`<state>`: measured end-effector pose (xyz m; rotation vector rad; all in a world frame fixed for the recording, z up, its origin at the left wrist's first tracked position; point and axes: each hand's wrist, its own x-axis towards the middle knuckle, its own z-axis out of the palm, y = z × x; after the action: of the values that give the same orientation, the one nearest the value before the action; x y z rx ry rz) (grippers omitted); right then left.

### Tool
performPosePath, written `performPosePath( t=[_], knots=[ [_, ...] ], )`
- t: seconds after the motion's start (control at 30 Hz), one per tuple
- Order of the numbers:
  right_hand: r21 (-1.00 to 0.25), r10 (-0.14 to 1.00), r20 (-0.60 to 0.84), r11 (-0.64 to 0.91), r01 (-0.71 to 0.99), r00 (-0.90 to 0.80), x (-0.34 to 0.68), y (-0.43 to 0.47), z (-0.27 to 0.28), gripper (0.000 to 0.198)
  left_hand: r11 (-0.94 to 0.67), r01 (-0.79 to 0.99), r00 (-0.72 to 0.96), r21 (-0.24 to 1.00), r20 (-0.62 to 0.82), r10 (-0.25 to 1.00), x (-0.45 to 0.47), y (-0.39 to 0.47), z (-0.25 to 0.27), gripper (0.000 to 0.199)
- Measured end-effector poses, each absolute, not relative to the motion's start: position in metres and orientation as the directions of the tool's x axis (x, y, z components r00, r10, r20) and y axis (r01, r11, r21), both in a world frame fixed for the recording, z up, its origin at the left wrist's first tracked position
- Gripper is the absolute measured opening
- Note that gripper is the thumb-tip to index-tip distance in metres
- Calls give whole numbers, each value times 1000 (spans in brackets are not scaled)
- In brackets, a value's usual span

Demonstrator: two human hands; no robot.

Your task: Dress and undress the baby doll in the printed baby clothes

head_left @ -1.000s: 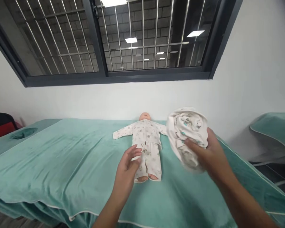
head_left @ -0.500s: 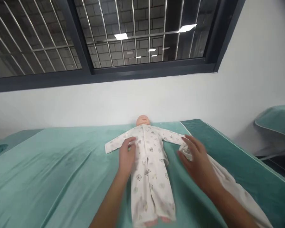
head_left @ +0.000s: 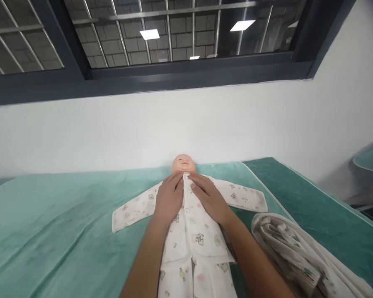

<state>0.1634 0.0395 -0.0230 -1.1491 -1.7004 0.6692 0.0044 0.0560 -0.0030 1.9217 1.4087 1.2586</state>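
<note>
On the far left, a dark window frame (head_left: 180, 78) is running across the top of the view above a white wall (head_left: 136, 128), with metal bars (head_left: 168, 31) showing behind the glass. Below, a pale green cover (head_left: 59, 219) is spreading over the bed, creasing in long slanting folds. One printed sleeve (head_left: 133, 211) is stretching out to the left over this cover, its cuff lying flat.

Next, the left hand (head_left: 170, 198) is resting on the upper chest of a white printed shirt (head_left: 197, 227). Its fingers are lying close together, their tips touching the cloth near the neckline; whether they are pinching any of it, I cannot tell. In the middle, a doll (head_left: 183, 162) is lying on its back on the bed, its head pointing toward the wall and its body wearing the shirt. Matching trousers (head_left: 203, 281) are showing under the shirt's hem and running out of view at the bottom.

Just right of the front edge, the right hand (head_left: 211, 201) is lying on the shirt, its fingers reaching toward the neckline, slightly spread, their grip unclear too. Beyond it, the other sleeve (head_left: 244, 198) is extending to the right. Near that cuff, a bunched white cloth (head_left: 311, 250) is lying beside the right forearm, and a darker green cover (head_left: 301, 188) is bordering the bed.
</note>
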Motion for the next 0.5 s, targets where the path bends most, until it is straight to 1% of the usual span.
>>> performPosePath(
  t=[0.1,0.2,0.5],
  knots=[
    [-815,915,379,400,419,-136,162,38,-18,38,-372,521,119,768,366,923,5,56,-1,36],
    [-821,929,341,368,437,-141,162,39,-16,38,-352,552,127,756,341,932,7,54,3,38],
    [-816,944,292,330,475,-155,162,41,-16,38,-347,602,139,720,333,933,6,55,1,41]
  ],
)
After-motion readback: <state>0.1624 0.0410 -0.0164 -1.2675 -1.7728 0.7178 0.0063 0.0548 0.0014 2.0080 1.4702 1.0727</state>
